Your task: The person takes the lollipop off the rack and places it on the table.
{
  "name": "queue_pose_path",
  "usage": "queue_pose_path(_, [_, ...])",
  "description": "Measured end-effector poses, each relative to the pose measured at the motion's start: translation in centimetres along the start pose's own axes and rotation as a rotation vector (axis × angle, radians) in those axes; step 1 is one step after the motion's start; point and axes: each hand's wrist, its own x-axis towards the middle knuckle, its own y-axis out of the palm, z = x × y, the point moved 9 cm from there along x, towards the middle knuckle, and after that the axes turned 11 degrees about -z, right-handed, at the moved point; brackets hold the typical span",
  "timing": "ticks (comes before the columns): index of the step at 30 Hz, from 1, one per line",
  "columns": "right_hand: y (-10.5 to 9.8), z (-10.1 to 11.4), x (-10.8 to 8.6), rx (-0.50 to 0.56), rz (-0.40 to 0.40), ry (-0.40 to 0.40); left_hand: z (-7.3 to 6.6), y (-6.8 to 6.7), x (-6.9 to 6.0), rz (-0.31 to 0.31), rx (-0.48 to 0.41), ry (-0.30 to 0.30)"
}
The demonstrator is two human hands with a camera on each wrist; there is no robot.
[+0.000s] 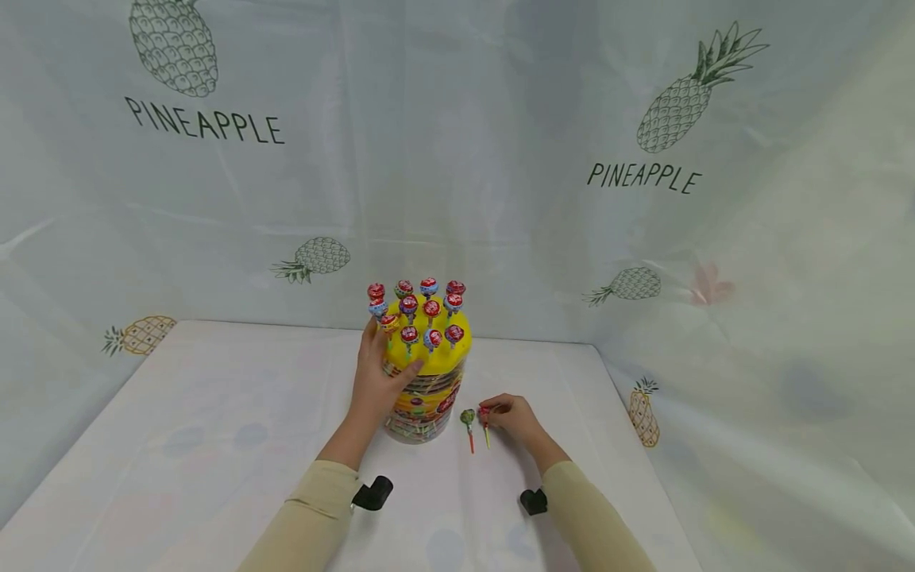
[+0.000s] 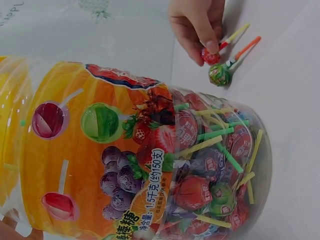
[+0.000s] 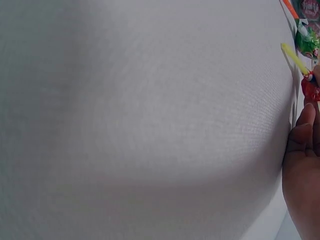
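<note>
A clear jar (image 1: 422, 407) with an orange fruit label and yellow lid (image 1: 443, 364) stands upright, several wrapped lollipops (image 1: 431, 308) standing in its top. My left hand (image 1: 375, 381) grips the jar's upper left side, thumb across the front; in the left wrist view a bit of that hand (image 2: 15, 229) shows beside the jar (image 2: 75, 150). To the jar's right, my right hand (image 1: 516, 418) pinches the head of a red lollipop (image 2: 210, 56) with a yellow stick, low at the table. A green lollipop (image 1: 468, 416) with an orange stick lies just left of it.
The white table (image 1: 236, 397) reaches back to a curtain (image 1: 465, 159) printed with pineapples, which also hangs along the right side. More lollipops (image 2: 192, 192) fill the jar's lower part. Black wrist devices (image 1: 373, 493) sit by both sleeves.
</note>
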Motion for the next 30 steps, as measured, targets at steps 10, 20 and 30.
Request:
queue_pose_path(10, [0.10,0.00,0.13,-0.045,0.002,0.000,0.01,0.04,-0.01,-0.006,0.002,0.002])
queue_pose_path(20, [0.33,0.08,0.33,-0.100,0.000,0.007,0.04,0.01,0.00,-0.002,0.009,0.002])
queue_pose_path(30, [0.28,0.29,0.25,-0.108,0.007,-0.006,0.04,0.04,0.01,-0.001,0.009,0.003])
